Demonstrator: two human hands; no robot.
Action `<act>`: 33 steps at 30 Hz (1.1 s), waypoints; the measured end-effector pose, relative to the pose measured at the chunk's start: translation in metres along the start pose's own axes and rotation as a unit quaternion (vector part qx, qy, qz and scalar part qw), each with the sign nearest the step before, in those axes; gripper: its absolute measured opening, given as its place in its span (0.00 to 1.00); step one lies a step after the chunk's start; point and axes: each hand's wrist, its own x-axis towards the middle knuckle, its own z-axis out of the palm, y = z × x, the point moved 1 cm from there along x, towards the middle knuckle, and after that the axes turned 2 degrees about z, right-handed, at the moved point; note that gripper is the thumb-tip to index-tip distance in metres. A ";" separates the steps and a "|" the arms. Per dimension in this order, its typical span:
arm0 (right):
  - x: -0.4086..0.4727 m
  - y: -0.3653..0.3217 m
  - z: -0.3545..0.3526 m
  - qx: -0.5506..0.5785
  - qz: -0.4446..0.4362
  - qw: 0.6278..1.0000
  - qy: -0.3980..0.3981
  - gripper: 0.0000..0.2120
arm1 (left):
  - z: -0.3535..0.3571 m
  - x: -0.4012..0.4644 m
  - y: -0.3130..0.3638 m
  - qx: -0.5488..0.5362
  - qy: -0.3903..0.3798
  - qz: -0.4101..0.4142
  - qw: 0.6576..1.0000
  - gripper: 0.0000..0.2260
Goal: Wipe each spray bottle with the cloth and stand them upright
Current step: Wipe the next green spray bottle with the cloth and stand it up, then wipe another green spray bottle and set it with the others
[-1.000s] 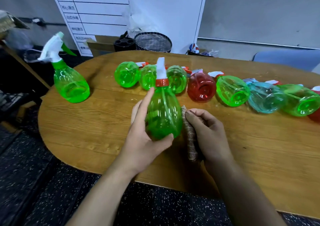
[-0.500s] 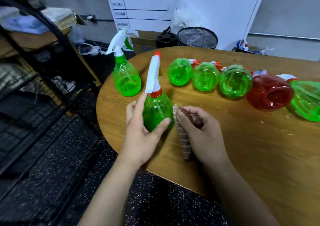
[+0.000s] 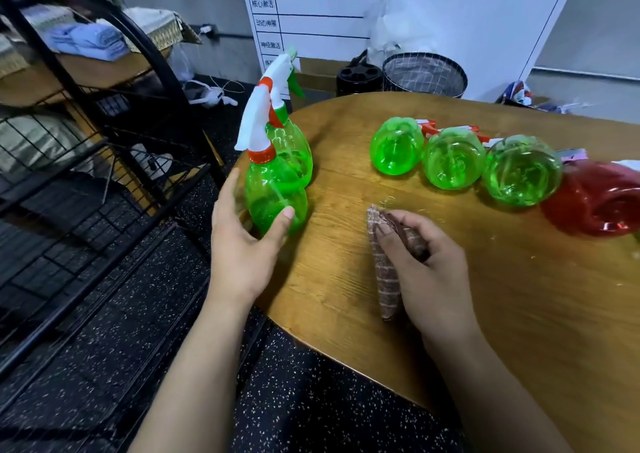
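Note:
My left hand (image 3: 242, 244) grips a green spray bottle with an orange collar (image 3: 273, 192), upright at the table's left end. It stands right in front of a second upright green spray bottle (image 3: 294, 144) with a green trigger. My right hand (image 3: 426, 269) holds a folded brown striped cloth (image 3: 384, 272) against the wooden table (image 3: 346, 279), apart from the bottles. Three green bottles (image 3: 450, 158) lie on their sides in a row further back, bases toward me, and a red bottle (image 3: 595, 203) lies at the right edge.
A black wire shelf rack (image 3: 86, 147) with folded cloths stands left of the table. Behind the table are a mesh waste bin (image 3: 426, 74), a black holder (image 3: 358, 78), a cardboard box and a whiteboard (image 3: 311, 9). Dark speckled floor lies below.
My left hand has carried the green bottle leftward, away from the cloth, to just in front of the other upright bottle. The cloth hand stayed on the table. The view swung left.

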 end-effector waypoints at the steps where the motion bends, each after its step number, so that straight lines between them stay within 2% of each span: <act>1: -0.001 -0.001 -0.002 0.002 -0.002 1.000 0.001 0.06 | -0.001 -0.001 0.003 -0.001 0.016 0.000 1.000 0.42; 3: -0.002 -0.004 -0.007 0.006 -0.005 1.000 0.001 0.06 | -0.003 -0.007 0.012 0.016 0.072 0.035 0.997 0.38; 5: -0.004 -0.007 -0.013 0.010 -0.010 1.000 0.001 0.06 | 0.000 -0.015 0.026 0.029 0.109 0.088 0.990 0.29; 7: -0.006 -0.010 -0.020 0.032 -0.006 0.999 0.007 0.06 | 0.009 -0.024 0.041 0.014 0.084 0.115 0.990 0.23; 9: -0.009 -0.012 -0.030 0.050 0.007 0.999 0.015 0.06 | 0.026 -0.034 0.049 -0.010 0.018 0.118 0.993 0.22; 13: -0.013 -0.016 -0.056 0.047 0.015 0.998 0.043 0.06 | 0.068 -0.049 0.056 -0.014 -0.081 0.074 0.994 0.29; 21: -0.002 -0.020 -0.099 0.036 0.016 0.993 0.107 0.04 | 0.150 0.018 0.074 0.074 -0.109 0.003 0.991 0.46; 24: 0.004 -0.018 -0.101 0.050 0.026 0.993 0.108 0.04 | 0.171 0.042 0.081 0.113 -0.109 0.020 0.987 0.50; 29: 0.011 -0.010 -0.096 0.052 0.024 0.993 0.103 0.05 | 0.194 0.067 0.068 0.161 -0.120 0.097 0.975 0.48; 33: 0.017 -0.013 -0.104 0.071 0.015 0.990 0.121 0.05 | 0.187 0.066 0.066 0.145 -0.107 0.111 0.977 0.44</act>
